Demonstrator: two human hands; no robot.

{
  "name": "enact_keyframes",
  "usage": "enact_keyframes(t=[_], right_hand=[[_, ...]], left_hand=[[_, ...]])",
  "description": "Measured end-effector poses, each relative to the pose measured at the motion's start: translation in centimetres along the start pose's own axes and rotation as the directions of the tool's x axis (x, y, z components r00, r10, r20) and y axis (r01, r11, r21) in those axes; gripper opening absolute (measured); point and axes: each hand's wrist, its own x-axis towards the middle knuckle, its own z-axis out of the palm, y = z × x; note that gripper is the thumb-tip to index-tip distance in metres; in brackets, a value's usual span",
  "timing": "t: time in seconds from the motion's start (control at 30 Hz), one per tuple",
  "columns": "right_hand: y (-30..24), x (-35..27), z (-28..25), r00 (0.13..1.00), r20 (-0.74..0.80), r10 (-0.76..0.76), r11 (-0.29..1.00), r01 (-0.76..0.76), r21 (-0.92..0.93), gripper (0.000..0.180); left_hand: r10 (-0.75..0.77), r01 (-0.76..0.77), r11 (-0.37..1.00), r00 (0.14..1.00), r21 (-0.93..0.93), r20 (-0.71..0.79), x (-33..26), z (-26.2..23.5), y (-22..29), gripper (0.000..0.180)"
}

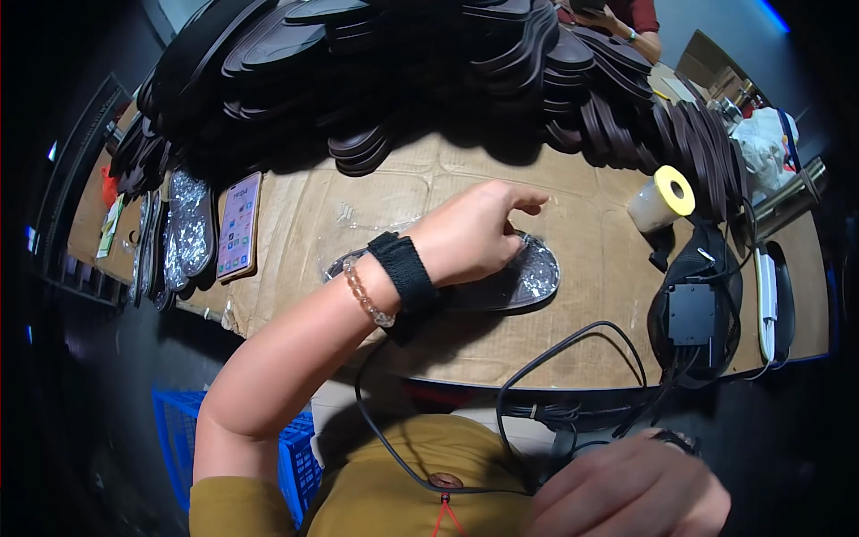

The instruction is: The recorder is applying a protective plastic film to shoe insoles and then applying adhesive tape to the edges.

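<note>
A dark sole [530, 285] in shiny clear plastic lies on the cardboard-covered table, partly hidden by my left forearm and hand. Just above its right part is my left hand [476, 231], its index finger stretched to the right and its thumb apart from it. Nothing shows between them, though the other fingers are hidden. Loose clear film [358, 225] spreads by the sole's left end. Low at the right, close to my body, my right hand [631, 488] is smeared by motion, with its fingertips out of sight.
Tall piles of dark soles [358, 72] line the back. At left lie wrapped soles [188, 228] and a phone [239, 225]. A tape roll [667, 199], a black pouch with a box [692, 313] and a metal flask [787, 201] stand right. A black cable [573, 336] loops over the front edge. Another person [617, 22] is behind.
</note>
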Motion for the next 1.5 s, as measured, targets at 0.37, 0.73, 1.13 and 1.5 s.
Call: enact_keyframes(t=[0.37, 0.73, 1.13, 1.5], right_hand=[[-1.1, 0.4, 2.6, 0.981, -0.187, 0.05, 0.973, -0.006, 0.232, 0.015], [5.3, -4.6, -6.9, 0.634, -0.214, 0.744, 0.394, -0.673, -0.625, 0.024], [8.8, -7.0, -5.4, 0.66, -0.189, 0.727, 0.282, -0.538, -0.794, 0.027], [8.8, -7.4, -4.6, 0.708, -0.187, 0.681, 0.254, -0.467, -0.847, 0.027]], left_hand=[[0.001, -0.001, 1.0, 1.0, -0.031, 0.01, 0.3, 0.2, 0.8, 0.059], [0.032, -0.032, 0.998, 0.999, -0.053, -0.003, -0.2, 0.6, 0.7, 0.058], [0.026, -0.025, 0.998, 1.0, 0.053, -0.009, -1.2, -0.5, 2.1, 0.055], [-0.217, 0.347, 0.918, 0.844, 0.191, -0.49, -12.6, -10.0, 3.2, 0.047]])
